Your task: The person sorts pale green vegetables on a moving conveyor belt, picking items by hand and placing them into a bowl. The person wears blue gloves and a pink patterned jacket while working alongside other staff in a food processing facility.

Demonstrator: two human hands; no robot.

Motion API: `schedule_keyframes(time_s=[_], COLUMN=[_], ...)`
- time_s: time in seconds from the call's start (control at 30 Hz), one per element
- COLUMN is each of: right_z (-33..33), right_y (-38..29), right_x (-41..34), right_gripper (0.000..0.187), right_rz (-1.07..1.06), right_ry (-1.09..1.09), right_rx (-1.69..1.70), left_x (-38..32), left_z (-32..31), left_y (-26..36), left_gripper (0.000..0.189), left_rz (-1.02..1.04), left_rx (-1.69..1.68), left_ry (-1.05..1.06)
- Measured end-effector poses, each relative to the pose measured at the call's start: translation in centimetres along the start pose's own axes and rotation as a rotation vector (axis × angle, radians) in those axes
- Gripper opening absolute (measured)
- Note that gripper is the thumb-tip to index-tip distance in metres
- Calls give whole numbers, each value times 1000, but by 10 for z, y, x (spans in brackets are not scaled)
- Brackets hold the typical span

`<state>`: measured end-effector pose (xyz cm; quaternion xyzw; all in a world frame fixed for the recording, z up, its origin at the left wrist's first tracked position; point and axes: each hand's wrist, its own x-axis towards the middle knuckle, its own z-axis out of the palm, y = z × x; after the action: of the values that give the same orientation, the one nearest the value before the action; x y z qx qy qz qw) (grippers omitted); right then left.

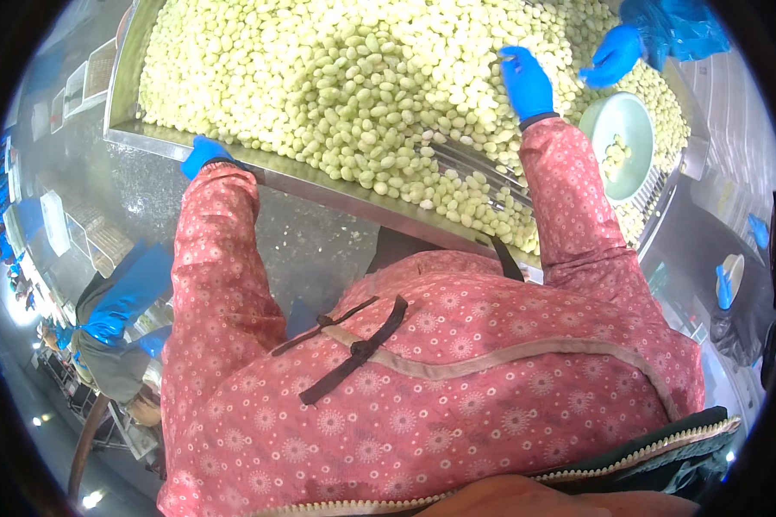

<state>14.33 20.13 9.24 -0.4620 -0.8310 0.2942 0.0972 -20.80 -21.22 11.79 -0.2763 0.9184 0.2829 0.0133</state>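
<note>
Small pale-green oval fruits (pixel 362 103) lie heaped in a large metal trough table (pixel 336 194) before me. My left hand (pixel 205 155), in a blue glove, grips the near metal rim at the left. My right hand (pixel 527 81), also blue-gloved, is over the heap with its fingers curved and apart, and I see nothing held in it. Between the hands, darker green fruits form a mound. To the right of that mound, a strip of slotted metal bottom (pixel 472 161) shows through. A pale green basin (pixel 646 148) with a few fruits in it sits on the right side, beside my right forearm.
Another person's blue-gloved hand (pixel 614 58) reaches over the trough from the upper right. Far right, another blue-gloved hand (pixel 724 287) is at a round container. Crates (pixel 97 71) stand at the left, and a person in a blue apron (pixel 123 304) is at lower left.
</note>
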Motion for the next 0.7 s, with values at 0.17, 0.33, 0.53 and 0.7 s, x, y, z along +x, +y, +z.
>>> schedule_keyframes(time_s=[0.17,0.33,0.53,0.7], right_z=[-25,-10,-25,-18], right_y=[-13,-7,4,-7], right_x=[65,106,77,-73], right_gripper=[33,39,31,29], right_rz=[-178,-31,-279,-5], right_ry=[278,16,-62,-141], right_rx=[-108,-408,-225,368], left_x=[15,12,-24,-28], left_z=[2,-1,-10,-13], left_y=[-6,-3,19,21], left_gripper=[43,43,43,40], left_rz=[53,81,-239,-270], left_rx=[387,383,-115,-71], left_ry=[-41,-54,57,20])
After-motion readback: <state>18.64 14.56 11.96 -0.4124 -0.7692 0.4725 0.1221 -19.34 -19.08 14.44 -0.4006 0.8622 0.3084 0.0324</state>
